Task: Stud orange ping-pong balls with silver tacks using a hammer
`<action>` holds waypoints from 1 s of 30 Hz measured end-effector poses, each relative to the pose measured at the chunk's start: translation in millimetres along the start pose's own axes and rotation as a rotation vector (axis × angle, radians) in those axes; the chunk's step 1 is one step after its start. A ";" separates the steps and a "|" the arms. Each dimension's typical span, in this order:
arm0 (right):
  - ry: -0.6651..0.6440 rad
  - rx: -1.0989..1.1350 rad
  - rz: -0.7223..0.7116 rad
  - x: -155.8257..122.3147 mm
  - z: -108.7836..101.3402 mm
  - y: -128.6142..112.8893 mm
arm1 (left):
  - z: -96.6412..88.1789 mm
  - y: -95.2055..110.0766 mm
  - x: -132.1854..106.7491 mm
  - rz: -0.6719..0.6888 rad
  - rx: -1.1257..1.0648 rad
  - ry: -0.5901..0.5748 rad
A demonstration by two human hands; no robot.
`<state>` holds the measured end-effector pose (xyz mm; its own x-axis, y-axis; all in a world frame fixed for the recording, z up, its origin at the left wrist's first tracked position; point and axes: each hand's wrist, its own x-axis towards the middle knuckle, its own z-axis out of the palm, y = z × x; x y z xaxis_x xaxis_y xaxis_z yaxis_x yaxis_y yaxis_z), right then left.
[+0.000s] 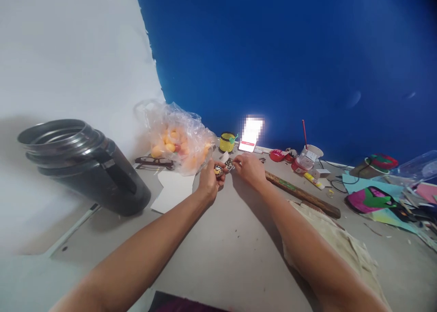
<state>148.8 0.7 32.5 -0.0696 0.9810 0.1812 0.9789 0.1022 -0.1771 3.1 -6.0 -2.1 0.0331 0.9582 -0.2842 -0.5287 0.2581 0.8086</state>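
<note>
Both my arms reach forward over a grey table (225, 239). My left hand (209, 179) is closed round a small round yellow and brown object (218, 170), too small to name. My right hand (250, 167) pinches a small shiny silver piece (229, 164) right beside it, and the two hands almost touch. A white sheet of paper (173, 191) lies just left of my left hand.
A big dark grey jug (85, 164) lies on its side at left. A clear plastic bag of orange fruit (177, 139), dark glasses (153, 162), a yellow cup (227, 142), a lit phone (251, 133), a long wooden stick (302, 194), a cloth (341, 244) and coloured paper scraps (378, 200) surround my hands.
</note>
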 end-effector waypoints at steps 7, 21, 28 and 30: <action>-0.239 -0.120 -0.010 36.7 2.5 -28.2 | -0.7 -0.5 -0.7 -0.018 0.007 -0.018; -0.265 -0.123 0.001 38.2 6.6 -24.8 | -4.3 -6.0 3.5 -0.016 0.007 -0.055; -0.255 -0.110 0.020 37.2 9.0 -24.0 | -3.9 -4.7 1.7 0.001 0.027 -0.057; -0.260 -0.109 0.018 37.7 9.0 -24.0 | -3.4 -3.9 1.1 -0.004 0.029 -0.058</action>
<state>121.0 36.7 34.8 -0.0857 0.9932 -0.0783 0.9943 0.0803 -0.0705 2.2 -6.4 -7.3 0.0849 0.9626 -0.2572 -0.5039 0.2642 0.8223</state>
